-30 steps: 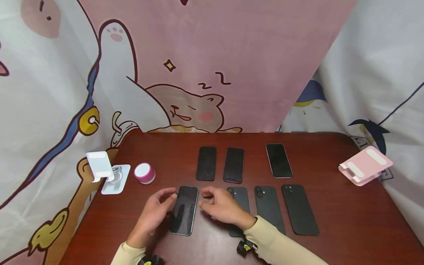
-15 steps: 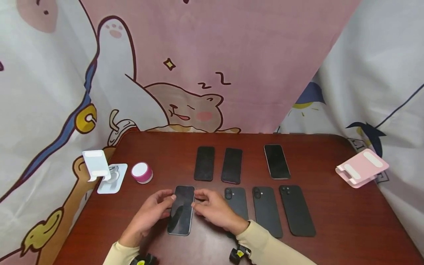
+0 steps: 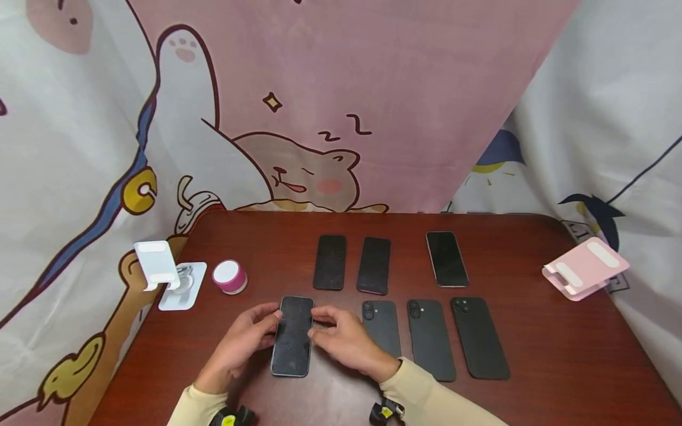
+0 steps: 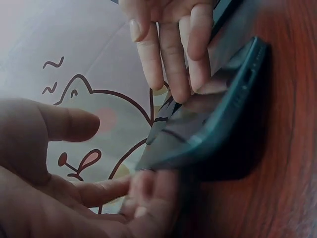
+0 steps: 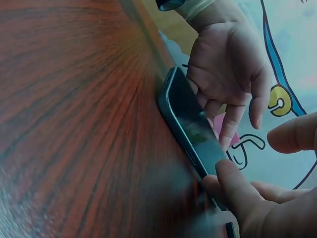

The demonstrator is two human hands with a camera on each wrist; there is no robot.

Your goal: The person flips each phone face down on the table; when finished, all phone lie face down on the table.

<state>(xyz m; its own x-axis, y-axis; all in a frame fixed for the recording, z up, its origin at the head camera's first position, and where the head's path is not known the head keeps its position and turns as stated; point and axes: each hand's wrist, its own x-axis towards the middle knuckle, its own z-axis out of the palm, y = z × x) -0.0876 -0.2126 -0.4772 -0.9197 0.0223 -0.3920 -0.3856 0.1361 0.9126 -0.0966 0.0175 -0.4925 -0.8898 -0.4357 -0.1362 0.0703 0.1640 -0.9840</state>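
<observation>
A smartphone [image 3: 293, 337] with a dark screen lies face up in front of the person, a hand on either side. The left hand [image 3: 240, 340] holds its left edge near the far end. The right hand [image 3: 346, 340] grips the opposite edge, its fingertips [image 5: 225, 176] at the phone's rim in the right wrist view. In the left wrist view the phone [image 4: 213, 129] appears slanted, its near end low over the table. Fingers beneath the phone are partly hidden. Close to the right hand lies a black phone [image 3: 382, 325], back up and partly covered by that hand.
Two more back-up phones, one black phone [image 3: 479, 337] among them, lie on the right. Several face-up phones, including a dark phone [image 3: 330, 262], form a farther row. A white phone stand [image 3: 183, 290], a pink-and-white round jar [image 3: 229, 277] and a pink stand [image 3: 586, 269] flank them.
Both hands have closed in from beside the phone onto its edges. The reflection on its screen has changed, and its far end looks slightly raised.
</observation>
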